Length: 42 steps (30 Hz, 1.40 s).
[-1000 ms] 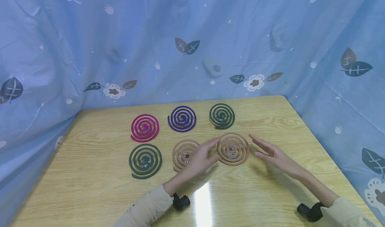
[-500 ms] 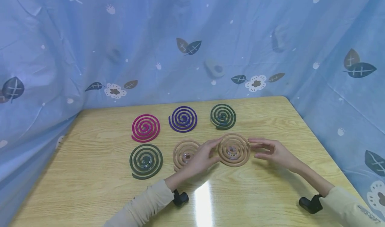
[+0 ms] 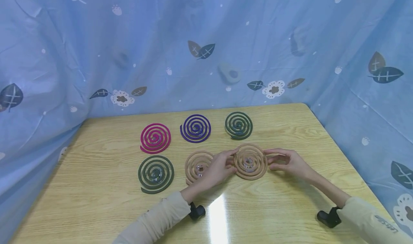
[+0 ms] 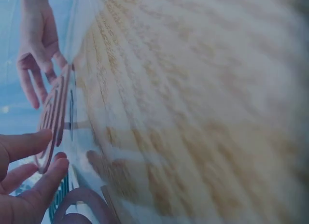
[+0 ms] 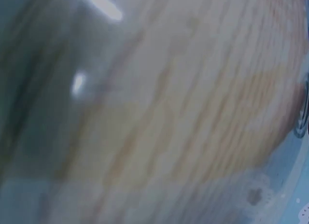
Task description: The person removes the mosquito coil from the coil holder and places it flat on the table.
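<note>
A brown mosquito coil (image 3: 250, 174) sits raised on a small clear stand (image 3: 248, 165) in the head view, between the two hands. My left hand (image 3: 217, 168) pinches its left rim, with a finger and thumb on either side in the left wrist view, where the coil (image 4: 55, 110) shows nearly edge-on. From the opposite side my right hand (image 3: 290, 162) holds the right rim with bent fingers. A second brown coil (image 3: 190, 161) lies left of it, partly hidden under my left hand and wrist. The right wrist view shows mostly tabletop; that hand's fingers are out of sight.
Along the back of the wooden table (image 3: 96, 201) stand a pink coil (image 3: 155, 138), a purple coil (image 3: 195, 128) and a dark green coil (image 3: 238, 125). Another green coil (image 3: 156, 174) is at front left. A blue patterned curtain (image 3: 161, 39) encloses the back and sides.
My right hand has moved left from a small gap away to the brown coil's right rim, its fingers bending. My left hand has stayed at the left rim, its fingers closing slightly.
</note>
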Tool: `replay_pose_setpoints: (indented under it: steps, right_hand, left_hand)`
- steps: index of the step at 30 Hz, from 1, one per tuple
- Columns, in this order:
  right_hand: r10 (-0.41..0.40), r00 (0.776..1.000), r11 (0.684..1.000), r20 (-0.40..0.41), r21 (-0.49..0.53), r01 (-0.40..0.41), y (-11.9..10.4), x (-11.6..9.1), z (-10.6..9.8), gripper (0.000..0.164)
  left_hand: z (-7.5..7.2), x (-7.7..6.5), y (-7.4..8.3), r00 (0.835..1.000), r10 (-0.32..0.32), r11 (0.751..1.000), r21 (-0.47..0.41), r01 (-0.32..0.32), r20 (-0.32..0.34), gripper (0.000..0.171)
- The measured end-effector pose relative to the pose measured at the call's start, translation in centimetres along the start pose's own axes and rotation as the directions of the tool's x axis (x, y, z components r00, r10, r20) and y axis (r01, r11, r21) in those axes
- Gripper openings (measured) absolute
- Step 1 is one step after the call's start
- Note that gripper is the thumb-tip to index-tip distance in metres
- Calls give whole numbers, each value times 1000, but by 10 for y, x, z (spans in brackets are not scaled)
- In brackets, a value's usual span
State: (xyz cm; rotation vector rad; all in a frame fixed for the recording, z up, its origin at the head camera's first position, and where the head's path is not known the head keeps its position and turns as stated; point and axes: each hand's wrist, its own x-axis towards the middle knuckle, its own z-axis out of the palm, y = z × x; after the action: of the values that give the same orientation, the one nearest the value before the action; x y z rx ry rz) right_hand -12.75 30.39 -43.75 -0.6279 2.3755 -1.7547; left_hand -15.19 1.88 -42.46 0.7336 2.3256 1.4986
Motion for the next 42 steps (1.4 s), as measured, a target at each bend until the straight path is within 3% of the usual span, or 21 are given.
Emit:
replay_pose_setpoints:
  steps: [7, 12, 21, 30, 34, 40, 42]
  right_hand:
    - [42, 995, 993, -93, -102, -51, 3, 4, 8, 47]
    - [50, 994, 992, -98, -112, -61, 2, 6, 8, 48]
    - [70, 993, 989, -91, -124, -81, 1, 6, 7, 53]
    - [76, 993, 985, -94, -149, -89, 1, 7, 6, 50]
    - [90, 992, 987, -92, -127, -101, -1, 7, 6, 47]
    - [126, 989, 990, -75, -46, -130, -3, 8, 7, 52]
    - [145, 987, 988, -74, -36, -148, -3, 8, 7, 55]
  left_hand:
    - [3, 5, -2, 998, -9, 997, -74, 4, -69, 58]
    - [4, 8, -4, 995, -16, 995, -95, 7, -103, 57]
    - [4, 10, -3, 995, -44, 982, -186, 27, -88, 51]
    - [2, 9, -4, 993, 28, 998, -59, -35, -117, 45]
    - [2, 10, -5, 992, 52, 998, -21, -55, -117, 40]
    - [2, 13, -5, 985, 78, 992, 113, -61, -154, 39]
    - [2, 14, -4, 986, 70, 992, 111, -53, -154, 39]
